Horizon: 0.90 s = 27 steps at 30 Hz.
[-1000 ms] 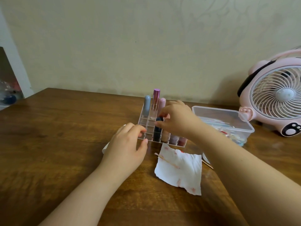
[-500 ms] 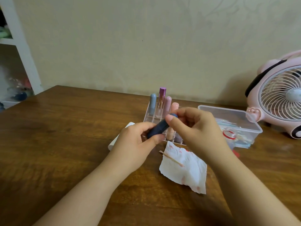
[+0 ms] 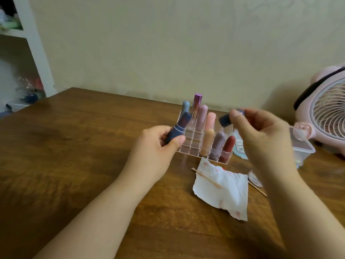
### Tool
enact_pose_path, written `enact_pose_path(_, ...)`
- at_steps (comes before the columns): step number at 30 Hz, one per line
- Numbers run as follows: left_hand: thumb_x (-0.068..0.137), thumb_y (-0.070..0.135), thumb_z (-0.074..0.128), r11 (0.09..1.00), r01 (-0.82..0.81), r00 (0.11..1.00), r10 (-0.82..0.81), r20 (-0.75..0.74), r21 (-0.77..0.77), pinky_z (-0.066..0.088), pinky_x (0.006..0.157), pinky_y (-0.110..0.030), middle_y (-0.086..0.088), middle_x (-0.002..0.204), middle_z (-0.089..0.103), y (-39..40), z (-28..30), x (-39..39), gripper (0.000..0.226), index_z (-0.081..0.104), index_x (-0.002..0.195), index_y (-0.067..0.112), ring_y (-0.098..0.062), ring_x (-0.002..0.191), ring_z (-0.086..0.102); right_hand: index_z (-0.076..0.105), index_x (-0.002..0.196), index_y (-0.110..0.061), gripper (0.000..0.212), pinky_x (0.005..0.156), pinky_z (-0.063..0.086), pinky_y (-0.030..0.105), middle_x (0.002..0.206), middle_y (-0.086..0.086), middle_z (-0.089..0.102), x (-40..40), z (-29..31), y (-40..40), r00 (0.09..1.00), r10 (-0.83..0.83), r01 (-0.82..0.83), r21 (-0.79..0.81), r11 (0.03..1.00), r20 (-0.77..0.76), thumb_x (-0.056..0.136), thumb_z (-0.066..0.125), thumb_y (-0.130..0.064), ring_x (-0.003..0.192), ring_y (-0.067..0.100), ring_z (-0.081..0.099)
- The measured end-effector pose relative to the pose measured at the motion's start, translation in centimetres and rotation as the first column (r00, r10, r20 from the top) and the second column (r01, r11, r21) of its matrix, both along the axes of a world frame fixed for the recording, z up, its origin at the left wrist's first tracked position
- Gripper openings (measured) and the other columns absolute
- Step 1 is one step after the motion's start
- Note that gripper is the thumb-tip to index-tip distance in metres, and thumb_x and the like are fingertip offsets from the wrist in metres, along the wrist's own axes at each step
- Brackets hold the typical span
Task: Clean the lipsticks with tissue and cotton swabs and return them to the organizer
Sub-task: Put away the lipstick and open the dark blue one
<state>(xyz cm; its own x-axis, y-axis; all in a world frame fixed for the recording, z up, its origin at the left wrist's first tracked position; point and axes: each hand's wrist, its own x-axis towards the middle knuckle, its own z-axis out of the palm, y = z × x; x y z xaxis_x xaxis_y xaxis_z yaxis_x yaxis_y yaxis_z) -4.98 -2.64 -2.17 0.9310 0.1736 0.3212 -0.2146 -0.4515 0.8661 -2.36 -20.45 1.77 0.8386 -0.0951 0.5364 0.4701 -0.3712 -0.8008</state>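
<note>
Left hand (image 3: 158, 144) curled round dark blue lipstick (image 3: 178, 129) tilted before organizer (image 3: 188, 144), organizer on table (image 3: 74, 146) with upright lipsticks, stained tissue (image 3: 224, 189) and swab (image 3: 205, 177) lying in front, right hand (image 3: 261, 135) pinching blue cap (image 3: 226, 119), pink fan (image 3: 328, 116) far right.
</note>
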Motion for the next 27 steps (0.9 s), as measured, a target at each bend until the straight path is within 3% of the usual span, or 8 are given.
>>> enact_pose_path(3,0.085,0.027,0.067,0.987,-0.048,0.999,0.048,-0.002,-0.154,0.042,0.064,-0.009,0.025,0.082,0.059,0.1,0.1,0.1,0.021,0.052,0.088,0.041,0.012,0.076,0.059,0.073,0.098,-0.023,0.017,0.05,0.039,0.009,0.073,-0.009,0.067,0.4,-2.6,1.3,0.982,0.076,-0.126,-0.303,0.945,-0.17,0.086,0.064,-0.032,0.055,0.0,0.051)
enact_pose_path(6,0.084,0.028,0.068,0.967,-0.115,0.993,0.106,-0.049,-0.226,0.05,0.068,-0.02,0.013,0.091,0.067,0.3,-0.1,0.3,0.019,0.056,0.099,0.029,-0.002,0.081,0.064,0.067,0.115,-0.026,0.03,0.064,0.036,0.01,0.086,-0.013,0.052,0.6,-3.9,2.8,0.985,0.075,-0.153,-0.604,0.783,-0.152,0.087,0.062,-0.036,0.074,0.002,0.048)
enact_pose_path(9,0.086,0.029,0.065,0.953,-0.116,0.993,0.101,-0.068,-0.281,0.049,0.064,-0.022,0.009,0.088,0.07,0.5,-0.2,0.4,0.015,0.06,0.099,0.026,-0.003,0.075,0.065,0.063,0.122,-0.029,0.036,0.071,0.036,0.013,0.097,-0.006,0.051,0.6,-4.7,3.7,0.978,0.085,-0.2,-0.721,0.663,-0.192,0.087,0.061,-0.039,0.087,0.007,0.047)
enact_pose_path(13,0.09,0.027,0.061,0.921,-0.057,0.995,0.023,-0.093,-0.386,0.048,0.06,-0.019,0.008,0.082,0.071,0.4,-0.2,0.4,0.01,0.063,0.099,0.025,0.0,0.065,0.063,0.061,0.123,-0.03,0.04,0.069,0.037,0.014,0.094,-0.006,0.052,0.8,-5.2,3.7,0.964,0.102,-0.25,-0.706,0.663,-0.246,0.085,0.064,-0.041,0.085,0.007,0.047)
enact_pose_path(16,0.093,0.026,0.057,0.897,-0.004,0.99,-0.059,-0.128,-0.443,0.052,0.066,-0.024,0.009,0.079,0.071,0.2,-0.1,0.4,0.007,0.063,0.093,0.029,-0.004,0.067,0.063,0.053,0.132,-0.029,0.056,0.073,0.037,0.013,0.101,-0.01,0.05,0.8,-4.9,3.3,0.958,0.082,-0.257,-0.697,0.67,-0.274,0.08,0.068,-0.044,0.091,0.004,0.047)
enact_pose_path(19,0.095,0.024,0.053,0.887,0.063,0.98,-0.143,-0.142,-0.458,0.054,0.072,-0.027,0.006,0.082,0.072,0.0,0.1,0.2,0.013,0.066,0.095,0.026,-0.007,0.07,0.062,0.049,0.135,-0.03,0.063,0.068,0.036,0.006,0.098,-0.019,0.046,0.6,-4.1,2.4,0.964,0.089,-0.237,-0.664,0.709,-0.249,0.077,0.07,-0.043,0.078,-0.004,0.044)
enact_pose_path(24,0.095,0.023,0.052,0.883,0.116,0.964,-0.211,-0.164,-0.456,0.054,0.069,-0.023,0.003,0.085,0.072,-0.4,0.0,-0.2,0.015,0.066,0.1,0.023,-0.006,0.069,0.06,0.056,0.126,-0.034,0.048,0.063,0.036,0.005,0.081,-0.018,0.045,0.4,-4.1,1.2,0.966,0.11,-0.231,-0.597,0.768,-0.233,0.081,0.067,-0.042,0.072,-0.005,0.045)
enact_pose_path(27,0.094,0.023,0.054,0.887,0.126,0.96,-0.222,-0.17,-0.444,0.052,0.065,-0.02,0.003,0.084,0.072,-0.5,0.0,-0.2,0.015,0.065,0.104,0.023,-0.005,0.067,0.061,0.061,0.114,-0.038,0.027,0.067,0.04,0.01,0.083,-0.012,0.057,0.2,-3.7,0.8,0.973,0.129,-0.191,-0.345,0.919,-0.193,0.086,0.059,-0.039,0.076,-0.001,0.053)
